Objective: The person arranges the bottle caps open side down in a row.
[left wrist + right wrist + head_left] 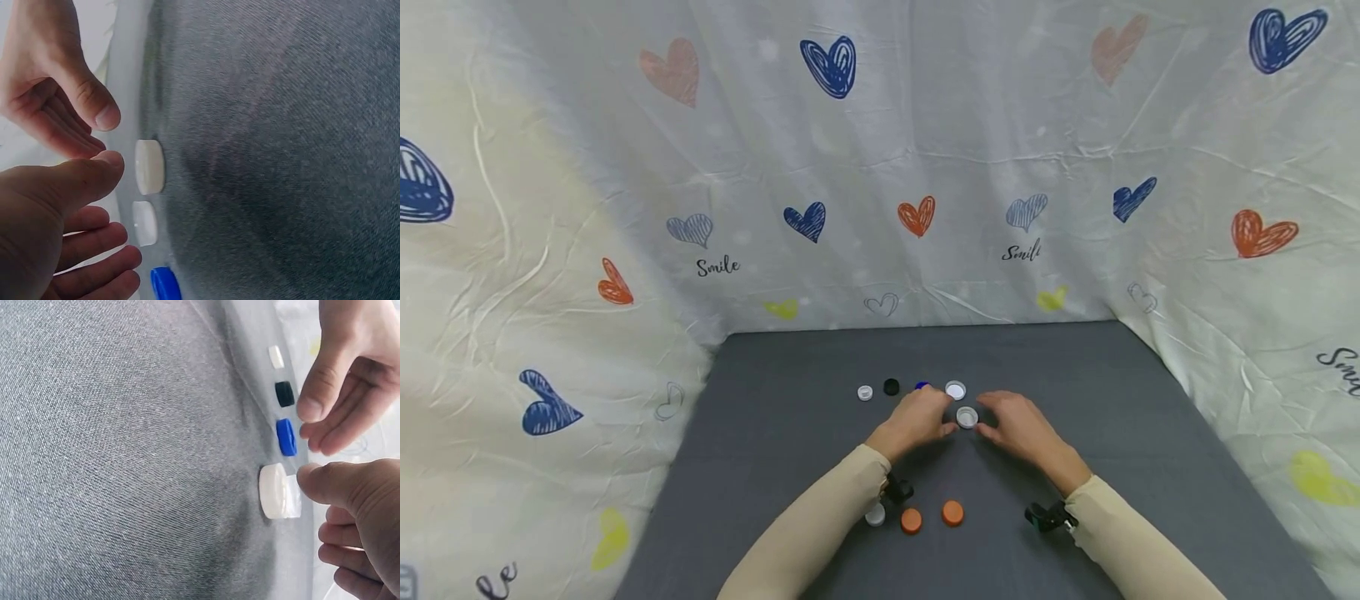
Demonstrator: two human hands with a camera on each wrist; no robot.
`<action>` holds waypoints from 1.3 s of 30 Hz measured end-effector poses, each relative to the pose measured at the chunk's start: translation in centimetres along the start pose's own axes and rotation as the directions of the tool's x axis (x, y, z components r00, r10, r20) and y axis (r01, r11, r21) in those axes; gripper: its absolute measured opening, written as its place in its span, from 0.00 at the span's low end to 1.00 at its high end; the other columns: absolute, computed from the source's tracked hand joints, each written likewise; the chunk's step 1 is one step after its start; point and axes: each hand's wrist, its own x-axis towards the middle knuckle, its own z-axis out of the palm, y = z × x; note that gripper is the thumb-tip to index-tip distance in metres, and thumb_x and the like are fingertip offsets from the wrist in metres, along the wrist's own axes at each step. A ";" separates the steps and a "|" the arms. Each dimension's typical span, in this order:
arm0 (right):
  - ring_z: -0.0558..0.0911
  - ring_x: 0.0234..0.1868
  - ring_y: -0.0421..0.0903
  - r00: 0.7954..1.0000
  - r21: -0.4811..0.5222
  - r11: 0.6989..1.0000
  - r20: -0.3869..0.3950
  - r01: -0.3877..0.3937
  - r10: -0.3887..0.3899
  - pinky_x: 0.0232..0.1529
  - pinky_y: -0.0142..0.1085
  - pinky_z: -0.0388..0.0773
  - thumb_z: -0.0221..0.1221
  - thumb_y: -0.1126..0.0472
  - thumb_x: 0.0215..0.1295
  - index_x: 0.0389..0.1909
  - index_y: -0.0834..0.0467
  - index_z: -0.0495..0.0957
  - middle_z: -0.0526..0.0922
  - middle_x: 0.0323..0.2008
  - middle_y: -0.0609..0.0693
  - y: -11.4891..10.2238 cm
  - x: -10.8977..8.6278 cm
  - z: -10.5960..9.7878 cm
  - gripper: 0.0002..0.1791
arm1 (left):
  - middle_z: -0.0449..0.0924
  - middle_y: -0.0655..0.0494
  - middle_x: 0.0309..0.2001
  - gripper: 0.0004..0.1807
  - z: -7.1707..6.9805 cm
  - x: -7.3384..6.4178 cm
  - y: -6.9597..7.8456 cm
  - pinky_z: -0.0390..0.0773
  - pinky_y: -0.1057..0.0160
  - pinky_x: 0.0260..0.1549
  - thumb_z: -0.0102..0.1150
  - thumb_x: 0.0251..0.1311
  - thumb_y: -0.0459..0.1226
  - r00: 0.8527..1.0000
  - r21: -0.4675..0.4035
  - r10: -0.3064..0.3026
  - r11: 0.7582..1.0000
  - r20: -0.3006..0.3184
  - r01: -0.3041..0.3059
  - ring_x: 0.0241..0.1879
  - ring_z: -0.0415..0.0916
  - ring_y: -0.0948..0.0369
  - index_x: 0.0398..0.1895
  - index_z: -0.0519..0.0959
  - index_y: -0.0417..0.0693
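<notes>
Pale cloth [880,125] printed with hearts hangs beyond both my hands, behind the dark grey table [1075,367]. My left grip [917,421] and right grip [1018,425] face each other, fingers loose and parted, neither holding anything. Between them lies the hollow white cap [967,417], just beside both thumbs; whether the right one touches it I cannot tell. A second white cap [955,390] lies just past it, near my left fingertips. Just beyond my left grip is a blue cap [285,437], then, farther left, a black cap [891,387] and a small white cap [865,392]. Nearer me than my left grip, a third white cap [876,515] sits beside my sleeve [820,517], two orange caps [912,522] to its right
</notes>
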 end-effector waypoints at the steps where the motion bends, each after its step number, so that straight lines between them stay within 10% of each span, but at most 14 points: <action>1: 0.85 0.50 0.56 1.000 0.003 1.000 0.007 -0.003 0.003 0.51 0.53 0.80 0.75 0.53 0.53 0.49 0.63 0.84 0.87 0.47 0.57 0.0 0.0 0.1 0.25 | 0.82 0.61 0.27 0.14 0.1 0.1 0.0 0.78 0.62 0.24 0.73 0.55 0.51 1.000 0.001 -0.003 1.000 0.004 0.003 0.28 0.81 0.63 0.35 0.84 0.53; 17: 0.85 0.41 0.50 0.997 0.042 0.998 0.072 -0.045 0.042 0.44 0.49 0.81 0.73 0.55 0.55 0.42 0.57 0.85 0.87 0.39 0.51 0.7 0.4 2.2 0.15 | 0.79 0.57 0.28 0.15 2.0 1.8 0.5 0.76 0.59 0.25 0.72 0.56 0.53 0.995 0.040 -0.067 0.997 0.078 0.064 0.28 0.78 0.60 0.26 0.82 0.55; 39: 0.86 0.42 0.51 0.999 0.003 0.999 0.016 -0.049 0.049 0.45 0.50 0.82 0.71 0.55 0.59 0.40 0.58 0.86 0.87 0.41 0.52 0.2 -0.3 3.0 0.13 | 0.83 0.59 0.26 0.13 3.5 1.6 1.0 0.80 0.55 0.22 0.73 0.53 0.52 0.994 0.090 -0.087 0.991 -0.071 0.094 0.28 0.81 0.60 0.21 0.82 0.59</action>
